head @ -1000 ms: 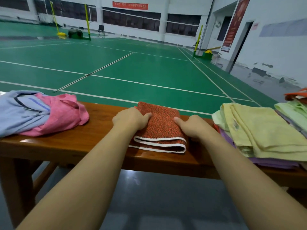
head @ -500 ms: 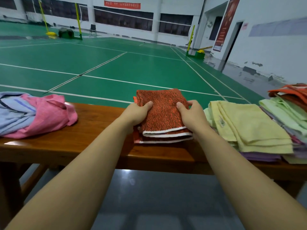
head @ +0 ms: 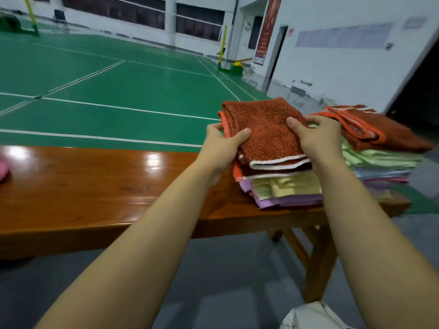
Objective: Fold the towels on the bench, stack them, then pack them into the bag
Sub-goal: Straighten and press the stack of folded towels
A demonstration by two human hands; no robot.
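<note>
Lifted off the bare bench top since the earlier frames, the folded rust-red towel (head: pixel 266 131) now sits right of centre in the frame, carried over the near stack of folded towels (head: pixel 287 191). I see my left hand (head: pixel 221 148) pinching its left edge, thumb on top and fingers under, while my right hand (head: pixel 316 136) grips the right edge the same way, thumb pressed into the pile. The towel looks to be just touching the yellow and purple layers below.

By my reading, folding is partly done: this stack holds several towels, and a second, taller stack (head: pixel 380 157) stands just beside it at the right edge, topped by an orange-trimmed towel. A pink scrap (head: pixel 3 170) at the far left edge suggests unfolded pieces remain on the bench (head: pixel 95 186). Packing has not begun; a pale bag (head: pixel 313 315) lies on the floor at the bottom right.

A red banner (head: pixel 267 29) hangs on the wall at upper right, but its writing is too blurred for me to read. I find no brands or labels.
</note>
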